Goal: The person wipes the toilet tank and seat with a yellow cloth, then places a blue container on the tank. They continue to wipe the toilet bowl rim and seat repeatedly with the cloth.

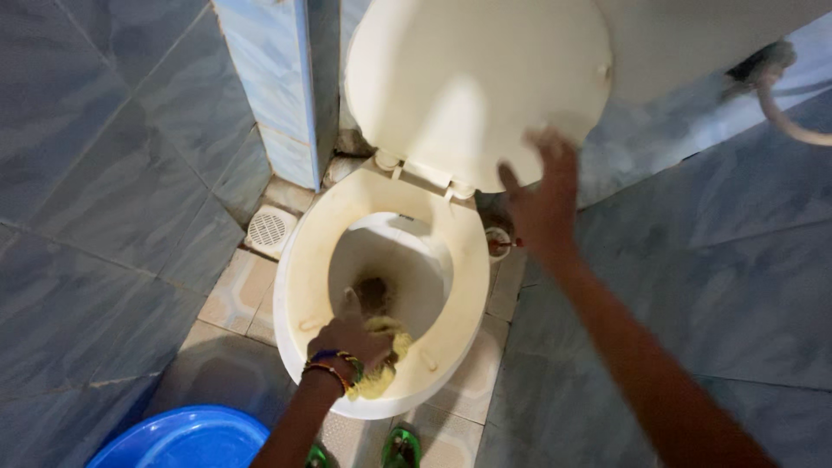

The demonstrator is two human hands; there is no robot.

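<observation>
A cream toilet stands below me with its seat (472, 277) down and its lid (468, 87) raised against the cistern. My left hand (349, 340), with bead bracelets on the wrist, presses a yellow cloth (387, 368) against the front of the seat rim, and the cloth hangs partly into the stained bowl (390, 273). My right hand (542, 199) is raised with fingers spread, at the lower right edge of the lid; I cannot tell whether it touches it.
A blue plastic basin (186, 438) sits at the lower left. A round floor drain (269, 230) lies left of the toilet. Blue tiled walls close in on both sides. A hose (784, 108) hangs at the upper right. My green sandals (400, 446) show below.
</observation>
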